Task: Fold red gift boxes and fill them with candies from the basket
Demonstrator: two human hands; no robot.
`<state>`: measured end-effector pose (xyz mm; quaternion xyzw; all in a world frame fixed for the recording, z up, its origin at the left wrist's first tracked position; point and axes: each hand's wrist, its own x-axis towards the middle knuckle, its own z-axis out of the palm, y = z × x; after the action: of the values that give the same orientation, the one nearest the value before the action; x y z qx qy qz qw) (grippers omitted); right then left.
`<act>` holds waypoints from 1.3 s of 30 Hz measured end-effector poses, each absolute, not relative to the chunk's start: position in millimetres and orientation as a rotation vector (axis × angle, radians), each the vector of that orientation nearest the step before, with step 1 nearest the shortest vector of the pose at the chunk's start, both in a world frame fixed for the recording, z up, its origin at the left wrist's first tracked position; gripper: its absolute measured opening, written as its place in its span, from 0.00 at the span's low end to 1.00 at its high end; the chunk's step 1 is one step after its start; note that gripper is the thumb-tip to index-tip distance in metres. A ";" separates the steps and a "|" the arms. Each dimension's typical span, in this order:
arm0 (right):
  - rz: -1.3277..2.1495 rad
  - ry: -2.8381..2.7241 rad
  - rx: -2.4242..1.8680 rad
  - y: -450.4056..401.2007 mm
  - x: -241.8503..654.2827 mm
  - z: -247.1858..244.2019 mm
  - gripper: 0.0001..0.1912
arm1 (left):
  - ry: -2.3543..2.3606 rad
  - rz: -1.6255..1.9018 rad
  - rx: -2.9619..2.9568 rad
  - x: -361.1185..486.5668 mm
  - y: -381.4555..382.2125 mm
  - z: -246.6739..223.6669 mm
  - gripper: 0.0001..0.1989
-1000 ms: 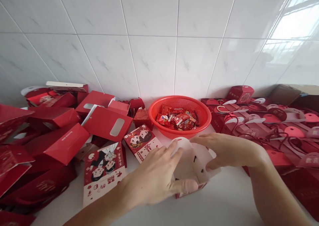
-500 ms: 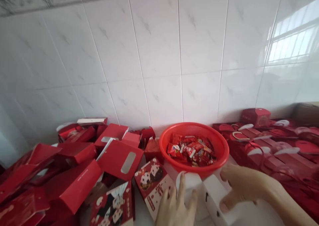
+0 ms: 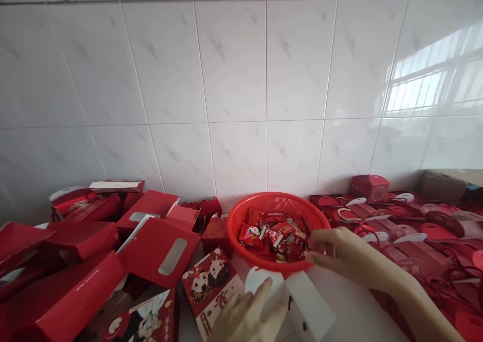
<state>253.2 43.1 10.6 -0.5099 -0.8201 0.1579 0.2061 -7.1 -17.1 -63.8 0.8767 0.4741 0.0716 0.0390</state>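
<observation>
A red plastic basket (image 3: 279, 266) holds several small wrapped candies (image 3: 277, 234), mostly in red wrappers. My right hand (image 3: 335, 254) reaches over its right rim, fingertips beside the candies, fingers bent and apart with nothing visible in them. In front of the basket stands an open gift box (image 3: 309, 307) with white inner walls and a rounded flap. On its left side is my left hand (image 3: 247, 317), with the fingers over the white interior and the index finger by the flap; its thumb is hidden. Left of that hand lies a red-and-cream printed box panel (image 3: 211, 286) with cartoon figures.
Many red cardboard boxes (image 3: 158, 251) are heaped on the left. Rows of red boxes with cord handles (image 3: 407, 231) cover the right side. A brown carton (image 3: 441, 186) sits at the far right against the white tiled wall (image 3: 237, 80).
My right hand has left the gift box's right side and moved up to the basket's right rim. My left hand stays at the box. The camera view has shifted.
</observation>
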 end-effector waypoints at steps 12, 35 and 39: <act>1.010 -1.348 -1.037 136.6 232.8 -31.2 0.13 | 1.231 0.810 2.424 -1.2 57.0 40.6 0.11; 1.070 -1.138 -1.041 151.0 235.1 -42.9 0.08 | 1.325 0.084 2.082 63.9 242.8 -39.1 0.29; 1.031 -1.125 -1.035 153.0 236.6 -45.4 0.09 | 1.115 0.176 1.891 52.7 230.0 -21.4 0.25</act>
<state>236.6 153.0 -45.4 -0.4473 -0.4861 0.4456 0.6042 52.7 230.0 -21.4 0.7657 0.4516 0.0714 0.4524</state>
